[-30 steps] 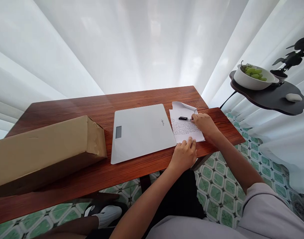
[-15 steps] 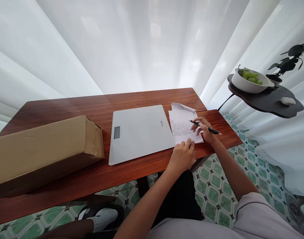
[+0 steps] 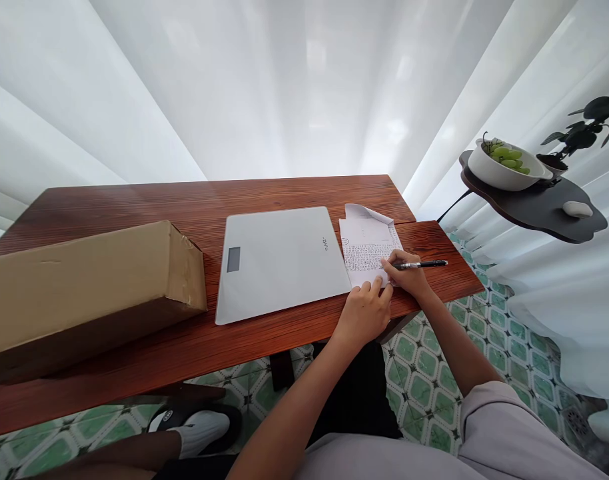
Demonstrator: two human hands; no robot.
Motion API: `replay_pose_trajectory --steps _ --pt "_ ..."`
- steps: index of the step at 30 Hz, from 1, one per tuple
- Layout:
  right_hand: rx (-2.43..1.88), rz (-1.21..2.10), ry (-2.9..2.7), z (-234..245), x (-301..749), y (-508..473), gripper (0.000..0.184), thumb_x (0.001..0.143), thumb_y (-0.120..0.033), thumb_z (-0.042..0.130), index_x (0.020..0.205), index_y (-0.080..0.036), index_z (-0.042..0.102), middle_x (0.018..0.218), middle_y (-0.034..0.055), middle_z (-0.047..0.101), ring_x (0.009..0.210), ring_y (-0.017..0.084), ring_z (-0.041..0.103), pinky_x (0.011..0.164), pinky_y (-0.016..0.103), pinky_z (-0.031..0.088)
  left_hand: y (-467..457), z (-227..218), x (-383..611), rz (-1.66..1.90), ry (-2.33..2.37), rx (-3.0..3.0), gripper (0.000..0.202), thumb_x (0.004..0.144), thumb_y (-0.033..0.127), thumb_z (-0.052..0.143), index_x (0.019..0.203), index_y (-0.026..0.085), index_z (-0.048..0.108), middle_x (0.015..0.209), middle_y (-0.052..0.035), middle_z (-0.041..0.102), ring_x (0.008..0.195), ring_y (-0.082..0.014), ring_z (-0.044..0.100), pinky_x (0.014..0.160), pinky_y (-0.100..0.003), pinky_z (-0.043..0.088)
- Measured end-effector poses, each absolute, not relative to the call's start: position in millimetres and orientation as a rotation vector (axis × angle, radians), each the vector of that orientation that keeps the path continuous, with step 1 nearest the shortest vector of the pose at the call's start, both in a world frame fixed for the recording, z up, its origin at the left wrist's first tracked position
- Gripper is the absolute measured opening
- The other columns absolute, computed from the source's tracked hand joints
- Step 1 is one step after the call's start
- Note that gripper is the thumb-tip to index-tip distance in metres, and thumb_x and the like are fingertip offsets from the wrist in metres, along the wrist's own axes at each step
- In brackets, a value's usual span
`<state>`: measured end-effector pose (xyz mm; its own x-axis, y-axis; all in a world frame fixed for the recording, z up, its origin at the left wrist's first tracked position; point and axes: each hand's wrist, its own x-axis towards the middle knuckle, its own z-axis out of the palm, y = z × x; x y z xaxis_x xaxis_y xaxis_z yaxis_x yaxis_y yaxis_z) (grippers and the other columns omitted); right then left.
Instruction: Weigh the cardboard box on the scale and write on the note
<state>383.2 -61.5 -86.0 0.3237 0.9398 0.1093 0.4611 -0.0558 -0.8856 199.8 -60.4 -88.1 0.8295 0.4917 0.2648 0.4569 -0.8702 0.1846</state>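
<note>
My right hand [image 3: 407, 272] is closed round a black and clear pen [image 3: 422, 265], its tip end down at the paper and its back end pointing right. The sheet of paper [image 3: 367, 233] carries dense rows of handwriting, and its top is folded over. At the lower edge of the sheet lies my left hand [image 3: 368, 307], fingertips resting on the paper, holding nothing. Just left of the paper is a flat white scale [image 3: 284, 260] with a small grey display, its right edge close to the sheet.
A long cardboard box [image 3: 99, 287] takes up the left of the wooden table [image 3: 264, 193]. To the right, a dark wavy-edged shelf [image 3: 544, 213] bears a white bowl [image 3: 504, 175] of green grapes, a potted plant [image 3: 582, 137] and a white mouse-shaped object [image 3: 577, 209]. White curtains hang behind.
My right hand has lowered onto the paper and tightened round the pen, which swung from a loose slant to nearly level. My left hand has stayed in place. The view has shifted slightly.
</note>
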Motion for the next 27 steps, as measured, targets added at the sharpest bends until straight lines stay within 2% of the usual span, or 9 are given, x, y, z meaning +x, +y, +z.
replay_pose_trajectory --steps 8,27 --pt "-1.694 0.659 -1.319 -91.8 385.1 -58.6 0.041 0.095 -0.05 0.055 0.067 -0.022 0.044 0.049 -0.0042 0.055 0.039 0.01 0.047 0.047 0.026 0.042 -59.7 -89.9 200.6 0.469 0.749 2.897 0.033 0.1 0.026 0.042 0.126 0.016 0.059 0.141 -0.0131 0.059 0.101 -0.0259 0.063 0.078 -0.04 0.053" --pt "-1.744 0.625 -1.349 -94.3 386.8 -56.6 0.038 0.095 -0.045 0.051 0.066 -0.022 0.044 0.048 -0.004 0.054 0.041 0.01 0.046 0.051 0.027 0.042 -59.0 -91.8 201.6 0.492 0.742 2.884 0.029 0.099 0.026 0.042 0.122 0.017 0.058 0.138 -0.0143 0.061 0.097 -0.025 0.063 0.075 -0.039 0.052"
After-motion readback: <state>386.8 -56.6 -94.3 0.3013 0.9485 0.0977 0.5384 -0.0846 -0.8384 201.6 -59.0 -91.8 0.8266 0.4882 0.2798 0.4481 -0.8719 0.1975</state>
